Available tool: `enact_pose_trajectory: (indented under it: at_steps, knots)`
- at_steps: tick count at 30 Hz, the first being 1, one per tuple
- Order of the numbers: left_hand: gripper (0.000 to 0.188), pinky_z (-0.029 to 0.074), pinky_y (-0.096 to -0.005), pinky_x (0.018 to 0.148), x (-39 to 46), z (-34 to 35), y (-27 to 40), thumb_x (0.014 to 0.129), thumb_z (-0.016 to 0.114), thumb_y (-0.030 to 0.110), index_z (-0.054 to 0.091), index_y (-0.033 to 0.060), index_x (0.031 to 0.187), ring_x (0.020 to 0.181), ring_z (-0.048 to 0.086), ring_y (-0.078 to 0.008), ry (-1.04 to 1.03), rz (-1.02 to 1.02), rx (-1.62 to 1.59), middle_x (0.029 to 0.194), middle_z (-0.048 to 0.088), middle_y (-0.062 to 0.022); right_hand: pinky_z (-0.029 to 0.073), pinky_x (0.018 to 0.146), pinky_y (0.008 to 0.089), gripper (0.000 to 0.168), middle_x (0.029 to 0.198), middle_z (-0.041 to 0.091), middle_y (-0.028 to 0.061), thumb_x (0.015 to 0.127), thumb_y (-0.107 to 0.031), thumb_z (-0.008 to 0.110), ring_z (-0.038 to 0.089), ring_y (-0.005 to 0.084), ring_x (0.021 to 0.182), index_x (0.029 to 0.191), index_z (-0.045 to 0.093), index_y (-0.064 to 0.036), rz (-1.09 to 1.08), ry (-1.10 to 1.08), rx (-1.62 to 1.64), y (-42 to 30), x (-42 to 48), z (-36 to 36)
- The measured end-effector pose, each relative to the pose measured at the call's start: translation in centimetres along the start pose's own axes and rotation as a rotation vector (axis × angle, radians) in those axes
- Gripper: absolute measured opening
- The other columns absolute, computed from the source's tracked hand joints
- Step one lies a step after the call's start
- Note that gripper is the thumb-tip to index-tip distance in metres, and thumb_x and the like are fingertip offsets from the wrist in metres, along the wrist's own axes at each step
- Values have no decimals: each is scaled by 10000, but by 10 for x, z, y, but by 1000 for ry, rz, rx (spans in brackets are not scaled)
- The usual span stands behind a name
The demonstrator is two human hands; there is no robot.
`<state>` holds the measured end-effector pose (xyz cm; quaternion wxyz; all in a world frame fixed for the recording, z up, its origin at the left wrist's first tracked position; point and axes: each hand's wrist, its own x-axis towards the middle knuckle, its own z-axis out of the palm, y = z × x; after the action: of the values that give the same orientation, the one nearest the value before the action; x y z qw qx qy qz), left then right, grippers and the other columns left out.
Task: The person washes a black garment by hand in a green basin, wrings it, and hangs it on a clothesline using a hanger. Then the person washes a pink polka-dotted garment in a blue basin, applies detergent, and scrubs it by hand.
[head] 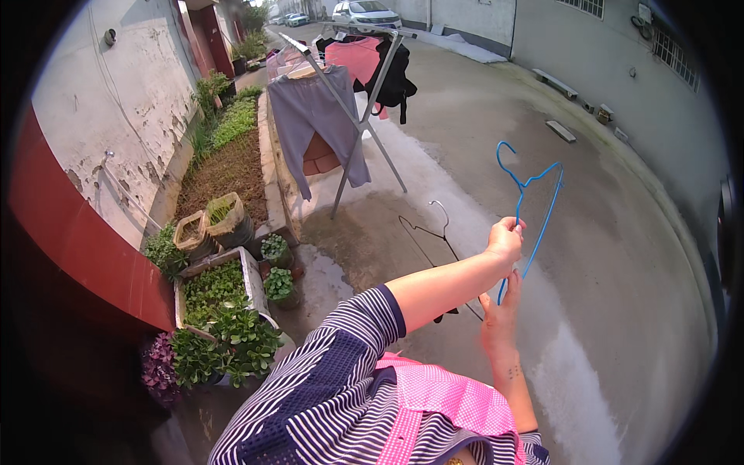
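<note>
A blue clothes hanger (545,224) is tilted on end in front of me, its hook uppermost. My left hand (504,239) pinches its frame below the hook's neck. Just beneath, my right hand (501,305) has its lower corner between thumb and fingers. No garment hangs on the blue hanger. To the left of my hands is a dark clothes hanger (445,237) with a silvery hook, and its lower end passes behind my right wrist. Small black pieces (446,315) show near its lower bar. What holds this dark hanger up is hidden.
A metal folding drying rack (372,110) stands ahead, hung with grey trousers (314,110), a pink top (353,57) and a black backpack (395,78). Left are a planter box (256,285), potted plants (280,285) and a garden bed (232,168). A white car (366,13) is parked far off.
</note>
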<state>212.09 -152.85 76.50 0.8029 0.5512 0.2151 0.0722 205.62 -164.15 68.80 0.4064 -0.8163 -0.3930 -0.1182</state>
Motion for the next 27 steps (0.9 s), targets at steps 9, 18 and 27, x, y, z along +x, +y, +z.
enact_pose_trajectory:
  at_steps: [9,18,27]
  knots:
    - [262,406,-269,505,249,52,16,941,470,245,560,54,1097,625,456,-114,-43,248,142,801,517,-22,216,1056,470,421,1403,242,175,759,83,534,230,399,1296,1059,648,-188,-123,26,-84,186,177,36]
    - [128,544,-306,563,504,78,76,941,485,98,563,35,1020,616,475,-103,16,-41,-140,775,508,-27,256,1048,485,461,1389,254,210,671,120,530,242,417,1290,986,676,-183,-74,2,-133,332,380,64]
    - [92,523,-273,516,779,76,140,919,526,86,593,44,968,534,469,-80,119,257,-92,719,500,-6,408,983,403,265,1393,360,163,806,-56,554,371,381,1267,1057,615,-114,-219,-57,-64,475,590,113]
